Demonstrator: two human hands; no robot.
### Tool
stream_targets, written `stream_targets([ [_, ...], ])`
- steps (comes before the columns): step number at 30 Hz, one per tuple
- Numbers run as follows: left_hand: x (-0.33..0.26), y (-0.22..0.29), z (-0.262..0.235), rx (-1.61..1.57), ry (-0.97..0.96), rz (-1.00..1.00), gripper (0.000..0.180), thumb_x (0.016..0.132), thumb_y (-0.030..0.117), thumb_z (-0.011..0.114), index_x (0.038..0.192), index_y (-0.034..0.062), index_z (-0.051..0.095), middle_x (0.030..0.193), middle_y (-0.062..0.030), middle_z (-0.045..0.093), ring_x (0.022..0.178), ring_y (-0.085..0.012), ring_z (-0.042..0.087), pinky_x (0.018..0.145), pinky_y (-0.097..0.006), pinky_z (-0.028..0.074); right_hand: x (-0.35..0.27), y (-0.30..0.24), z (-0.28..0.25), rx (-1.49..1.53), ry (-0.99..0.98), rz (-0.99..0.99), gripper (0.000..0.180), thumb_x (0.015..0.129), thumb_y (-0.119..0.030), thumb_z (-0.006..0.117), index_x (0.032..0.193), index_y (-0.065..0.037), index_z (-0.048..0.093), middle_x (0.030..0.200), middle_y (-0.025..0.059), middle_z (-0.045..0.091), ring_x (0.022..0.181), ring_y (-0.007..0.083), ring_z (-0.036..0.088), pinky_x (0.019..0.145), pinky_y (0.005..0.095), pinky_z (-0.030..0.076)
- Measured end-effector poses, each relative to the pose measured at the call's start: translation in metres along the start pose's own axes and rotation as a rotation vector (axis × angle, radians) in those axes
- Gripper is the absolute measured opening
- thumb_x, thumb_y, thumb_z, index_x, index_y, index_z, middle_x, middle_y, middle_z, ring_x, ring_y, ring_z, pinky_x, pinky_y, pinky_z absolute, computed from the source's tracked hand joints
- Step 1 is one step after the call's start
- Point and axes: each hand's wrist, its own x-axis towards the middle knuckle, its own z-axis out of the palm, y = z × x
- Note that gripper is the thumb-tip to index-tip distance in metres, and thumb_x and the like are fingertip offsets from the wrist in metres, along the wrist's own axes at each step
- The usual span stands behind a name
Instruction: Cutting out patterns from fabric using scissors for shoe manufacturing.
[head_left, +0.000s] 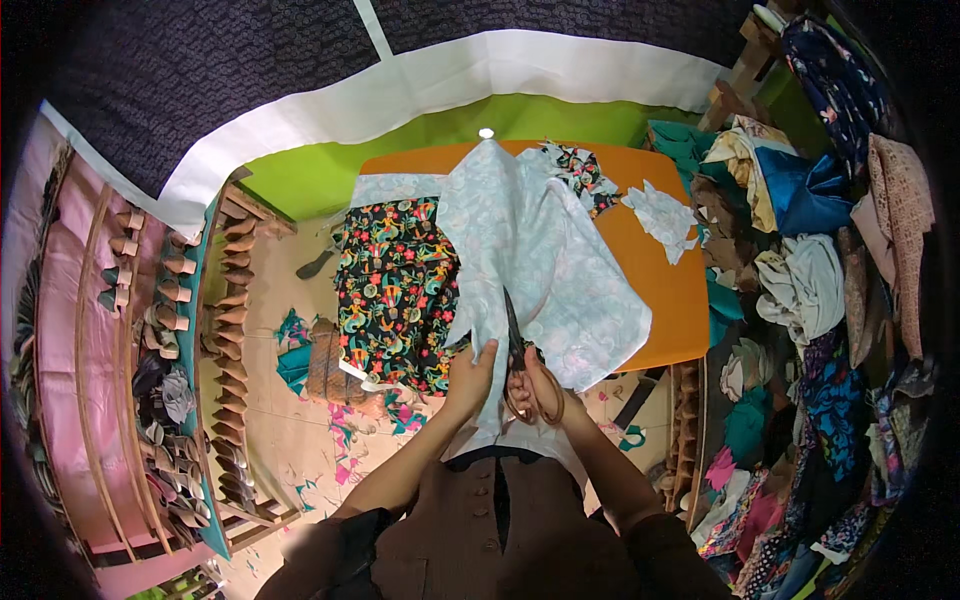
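A large pale blue-white fabric [550, 270] with a faint print drapes over the orange table [665, 310] and hangs toward me. My right hand [530, 388] is closed around scissors [514, 330] with dark blades and brownish loop handles. The blades point away from me and lie along the fabric. Just left of them, my left hand [474, 380] grips the fabric's near edge. Under its left side lies black fabric [395, 290] with a colourful print.
Fabric scraps [660, 220] lie on the table's right side. Shelves of shoe lasts [232, 350] stand at left. Piled cloth [800, 290] fills the right side. Pink and teal offcuts [345, 435] litter the floor. Dark cloth with a white border [470, 70] hangs at the back.
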Motion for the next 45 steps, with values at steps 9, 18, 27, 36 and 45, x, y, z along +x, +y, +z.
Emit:
stream_targets([
  [9, 0.000, 0.004, -0.008, 0.113, 0.010, -0.005, 0.036, 0.085, 0.032, 0.050, 0.079, -0.0028, 0.059, 0.060, -0.0118, 0.057, 0.056, -0.0145, 0.051, 0.056, -0.030, 0.041, -0.007, -0.016, 0.007, -0.065, -0.097, 0.003, 0.052, 0.078, -0.065, 0.036, 0.081, -0.013, 0.042, 0.055, -0.0063, 0.033, 0.040, 0.0021, 0.026, 0.035, 0.0158, 0.021],
  [18, 0.006, 0.000, -0.012, 0.215, -0.010, 0.093, 0.040, 0.084, 0.035, 0.049, 0.078, -0.0028, 0.059, 0.062, -0.0180, 0.057, 0.056, -0.0271, 0.055, 0.055, -0.035, 0.041, 0.003, -0.027, 0.010, -0.053, -0.150, -0.022, 0.054, 0.081, -0.063, 0.028, 0.085, -0.012, 0.043, 0.058, -0.0049, 0.034, 0.043, 0.0034, 0.025, 0.037, 0.0171, 0.021],
  [27, 0.005, 0.004, -0.013, 0.270, -0.053, 0.081, 0.042, 0.084, 0.038, 0.051, 0.075, -0.0032, 0.057, 0.053, -0.0102, 0.053, 0.050, -0.0136, 0.046, 0.050, -0.030, 0.039, 0.004, -0.034, 0.014, 0.013, -0.101, -0.010, 0.051, 0.081, -0.062, 0.033, 0.084, -0.012, 0.043, 0.056, -0.0067, 0.032, 0.040, 0.0012, 0.023, 0.034, 0.0156, 0.018],
  [36, 0.008, 0.002, -0.022, 0.297, -0.106, 0.034, 0.036, 0.083, 0.033, 0.051, 0.084, -0.0015, 0.059, 0.066, -0.0184, 0.059, 0.060, -0.0278, 0.058, 0.057, -0.035, 0.043, 0.001, -0.051, 0.010, -0.004, -0.189, 0.054, 0.049, 0.082, -0.058, 0.036, 0.086, -0.010, 0.043, 0.056, -0.0070, 0.031, 0.040, 0.0003, 0.022, 0.033, 0.0143, 0.019],
  [45, 0.005, 0.014, -0.034, 0.200, -0.099, -0.010, 0.038, 0.082, 0.035, 0.052, 0.090, -0.0014, 0.059, 0.068, -0.0191, 0.060, 0.063, -0.0280, 0.059, 0.059, -0.034, 0.044, 0.003, -0.069, 0.008, -0.288, -0.140, 0.070, 0.052, 0.082, -0.061, 0.031, 0.089, -0.012, 0.045, 0.059, -0.0078, 0.031, 0.044, 0.0008, 0.022, 0.038, 0.0147, 0.019],
])
